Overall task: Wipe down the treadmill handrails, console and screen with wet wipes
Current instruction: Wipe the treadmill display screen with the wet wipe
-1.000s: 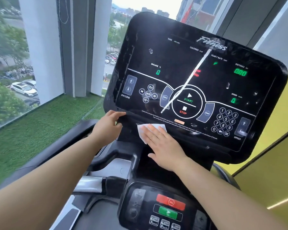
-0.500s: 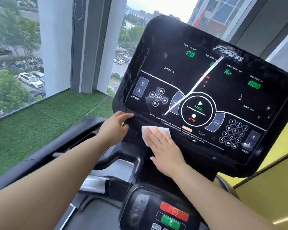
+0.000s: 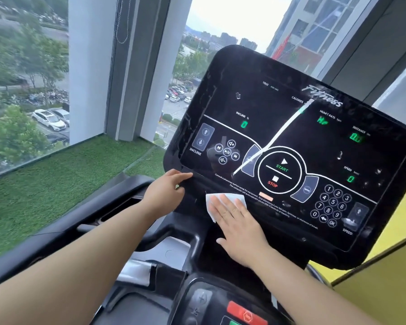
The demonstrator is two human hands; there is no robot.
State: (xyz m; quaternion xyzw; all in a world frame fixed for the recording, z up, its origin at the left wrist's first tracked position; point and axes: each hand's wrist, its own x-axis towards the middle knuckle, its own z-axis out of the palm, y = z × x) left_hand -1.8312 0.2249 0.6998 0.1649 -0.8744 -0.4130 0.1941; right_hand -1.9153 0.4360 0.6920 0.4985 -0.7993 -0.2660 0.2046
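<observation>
Along console (image 3: 291, 73) lower edge: wet wipe (image 3: 230, 198) lay flat beneath right hand (image 3: 240, 228), fingers straight.
Left hand (image 3: 164, 191): rested loosely on console corner, holding nothing.
Risk: upward stroke could press START key (image 3: 282, 166), starting treadmill.

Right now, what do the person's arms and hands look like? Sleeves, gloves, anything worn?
Both arms are bare as far as the frame shows, with no sleeves in view. The left hand and right hand wear no gloves. No watch, band or ring is visible on either wrist or on the fingers that show.
</observation>
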